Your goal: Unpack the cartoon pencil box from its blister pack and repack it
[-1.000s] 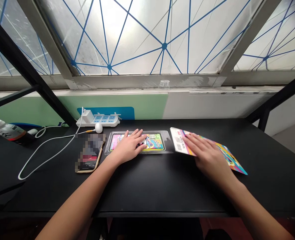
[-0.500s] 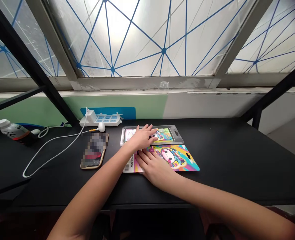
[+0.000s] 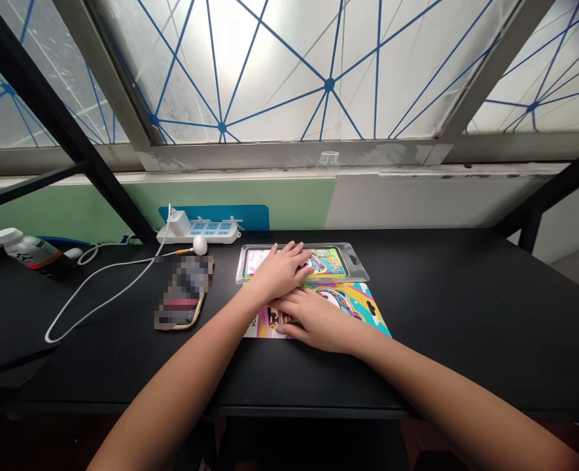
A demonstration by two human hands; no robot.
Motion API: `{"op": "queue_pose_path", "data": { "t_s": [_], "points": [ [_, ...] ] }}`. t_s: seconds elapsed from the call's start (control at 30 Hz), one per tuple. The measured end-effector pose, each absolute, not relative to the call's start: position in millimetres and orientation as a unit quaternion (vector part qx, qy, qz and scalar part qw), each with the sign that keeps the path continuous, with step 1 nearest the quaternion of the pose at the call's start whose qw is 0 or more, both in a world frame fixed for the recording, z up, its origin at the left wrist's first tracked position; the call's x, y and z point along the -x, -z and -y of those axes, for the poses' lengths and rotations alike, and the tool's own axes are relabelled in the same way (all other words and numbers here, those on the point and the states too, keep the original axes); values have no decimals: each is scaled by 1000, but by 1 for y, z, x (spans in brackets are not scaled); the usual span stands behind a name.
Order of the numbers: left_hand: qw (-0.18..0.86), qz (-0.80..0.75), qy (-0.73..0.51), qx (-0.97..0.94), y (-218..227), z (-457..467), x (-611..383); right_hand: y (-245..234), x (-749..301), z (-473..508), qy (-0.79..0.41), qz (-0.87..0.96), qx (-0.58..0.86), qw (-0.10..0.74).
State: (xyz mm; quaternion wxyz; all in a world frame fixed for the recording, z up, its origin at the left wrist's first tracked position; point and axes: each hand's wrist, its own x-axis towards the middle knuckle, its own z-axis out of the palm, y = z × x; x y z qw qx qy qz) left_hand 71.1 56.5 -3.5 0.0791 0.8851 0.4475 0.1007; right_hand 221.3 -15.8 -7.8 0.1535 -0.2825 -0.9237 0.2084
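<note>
My left hand [image 3: 280, 269] lies with fingers stretched out over a clear plastic blister pack [image 3: 355, 265], which shows a colourful pencil box [image 3: 329, 260] inside. Directly in front of the pack is a bright backing card [image 3: 375, 311] with a cartoon character and a hang hole at its right end. My right hand [image 3: 316, 319] rests flat on this card, fingers pointing left and thumb apart. The right fingertips reach close to the left wrist and cover part of the card's print.
A phone [image 3: 186, 294] lies to the left, near a white cable [image 3: 87, 284]. Behind it sits a power strip [image 3: 205, 230] with a plugged-in charger. A bottle [image 3: 31, 252] stands at far left. On the window sill is a small clear cup [image 3: 329, 159].
My right hand has shifted slightly and turned, its thumb now showing toward the front. My left hand stays on the blister pack. The view has moved a little.
</note>
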Motion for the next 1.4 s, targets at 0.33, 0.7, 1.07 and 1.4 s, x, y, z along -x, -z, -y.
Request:
{"op": "queue_pose_path", "data": {
  "t_s": [0.33,0.7,1.07,1.4],
  "points": [
    [37,-438,-129,-889,11,-56,-72,10,-229,6,-201,924,273,178],
    [15,-458,-204,-865,5,-53,-68,-5,-283,-40,-19,835,483,262],
    [60,-472,-155,-866,-13,-58,-34,-1,-313,-79,-105,833,530,122],
    [54,-500,-159,-850,7,-39,-16,-20,-309,-107,-126,839,528,34]
  ]
}}
